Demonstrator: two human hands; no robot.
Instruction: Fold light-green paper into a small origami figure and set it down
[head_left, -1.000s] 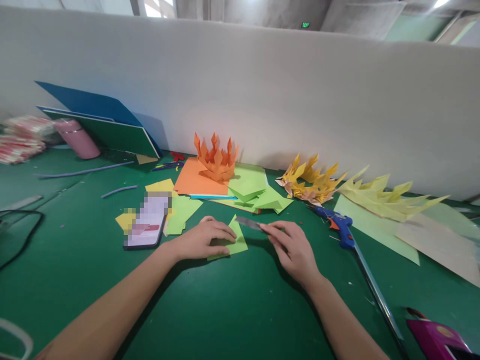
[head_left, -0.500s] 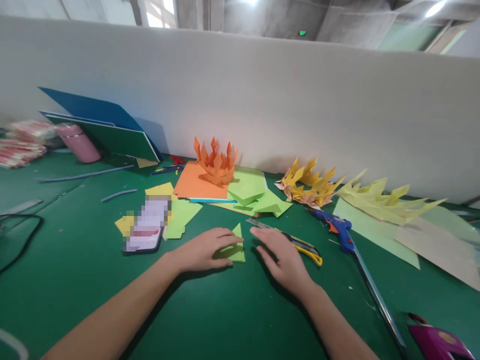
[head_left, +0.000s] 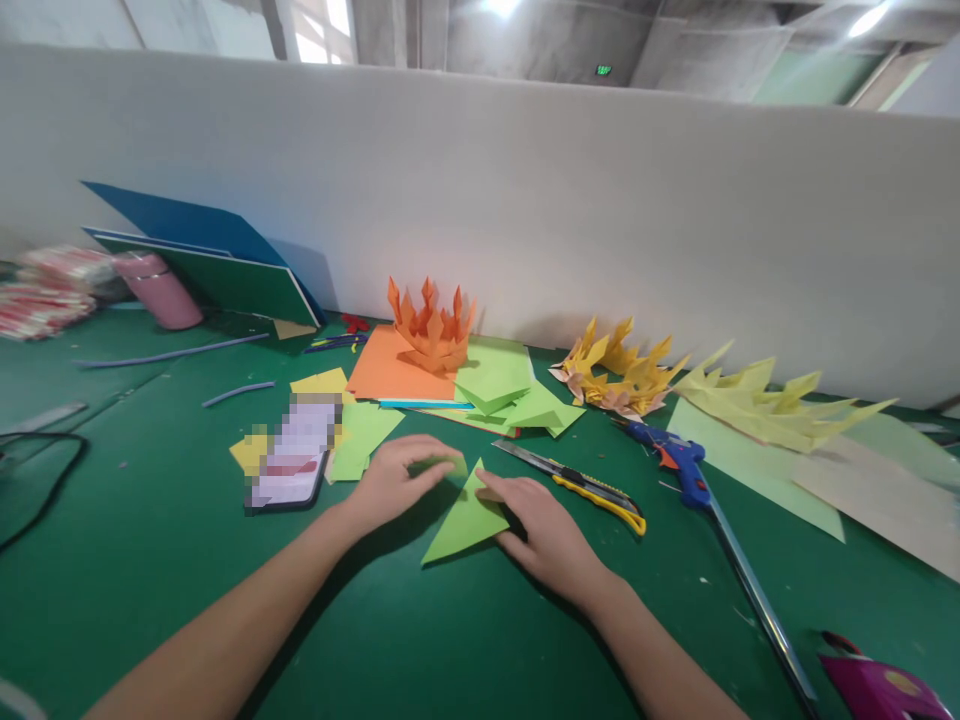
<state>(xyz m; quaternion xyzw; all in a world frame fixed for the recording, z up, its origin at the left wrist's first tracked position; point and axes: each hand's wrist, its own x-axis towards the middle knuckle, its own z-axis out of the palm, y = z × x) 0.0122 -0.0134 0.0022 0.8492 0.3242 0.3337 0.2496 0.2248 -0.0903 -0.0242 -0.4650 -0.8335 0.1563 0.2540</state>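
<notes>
A folded piece of light green paper [head_left: 466, 520], triangular in outline, is between my hands just above the green table. My right hand [head_left: 544, 525] grips its right side, thumb below and fingers on top. With bent fingers, my left hand [head_left: 401, 485] pinches a green flap at the upper left; the fingers partly hide that edge. Beyond my right hand lies a yellow and black utility knife [head_left: 581, 483], its blade out and pointing left. Left of my left hand, a phone [head_left: 296, 450] rests on yellow and green paper pieces [head_left: 364, 440].
An orange paper crown [head_left: 433, 335] stands on orange sheets [head_left: 382, 365], beside green sheets [head_left: 495, 370]. Right of them are a yellow paper crown [head_left: 619, 370], a pale yellow pointed strip [head_left: 772, 405] and a blue glue gun [head_left: 675, 460]. A pink bottle [head_left: 159, 290] stands far left.
The green paper has turned and shows a larger triangle. My right hand has moved left onto it, uncovering the utility knife. My left hand has shifted slightly left and up.
</notes>
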